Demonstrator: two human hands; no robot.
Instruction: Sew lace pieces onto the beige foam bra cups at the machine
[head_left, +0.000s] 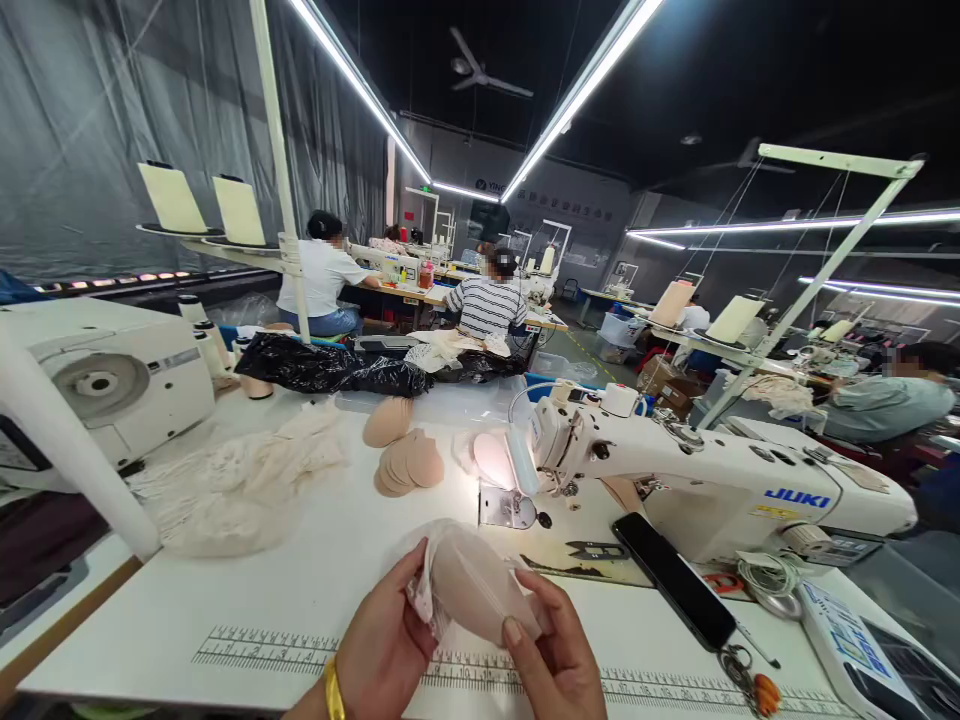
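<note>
Between my hands, above the front of the white table, is a beige bra cup (472, 585) covered with thin, sheer whitish fabric. My left hand (390, 630) grips its left side, with the loose fabric bunched at the fingers. At the cup's right end, my right hand (555, 640) pinches it with the thumb on top. Just beyond sits the lit metal needle plate (508, 508) of a white JUKI sewing machine (675, 470). Left of the plate lies a fanned pile of beige oval pads (411, 465), with another beige pad stack (387, 422) behind it.
Cream lace fabric (240, 480) is heaped at left. Black thread snips (596, 551), a phone (675, 580) and keys with an orange charm (765, 690) lie at right. A printed ruler (262, 650) runs along the front edge. Black plastic (330, 365) lies behind; co-workers sit farther back.
</note>
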